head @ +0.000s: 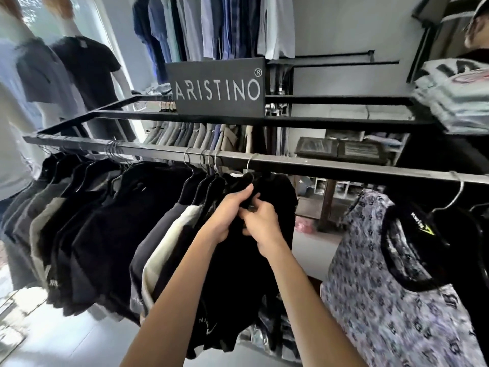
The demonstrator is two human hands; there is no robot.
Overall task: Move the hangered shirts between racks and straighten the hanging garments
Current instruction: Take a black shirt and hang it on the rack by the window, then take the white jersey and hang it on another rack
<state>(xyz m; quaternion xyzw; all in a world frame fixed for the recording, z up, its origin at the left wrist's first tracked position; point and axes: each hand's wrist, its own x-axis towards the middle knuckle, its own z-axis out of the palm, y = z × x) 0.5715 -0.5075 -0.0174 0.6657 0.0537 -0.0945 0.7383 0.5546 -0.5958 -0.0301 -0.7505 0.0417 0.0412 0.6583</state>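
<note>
A black shirt point(275, 197) hangs on a hanger from the dark rack rail point(330, 168), at the right end of a row of dark shirts point(105, 207). My left hand point(227, 215) grips the black fabric near the collar, thumb up. My right hand point(260, 223) pinches the same shirt's front just beside it. Both forearms reach up from the bottom of the view. A patterned grey-violet shirt point(383, 274) with a black collar hangs alone further right on the rail.
A dark ARISTINO sign point(218, 87) stands on the rack's upper frame. Mannequins point(90, 72) stand at the left. Shirts point(211, 25) hang on the back wall. A person point(476, 30) with folded clothes point(455, 99) is at the right edge.
</note>
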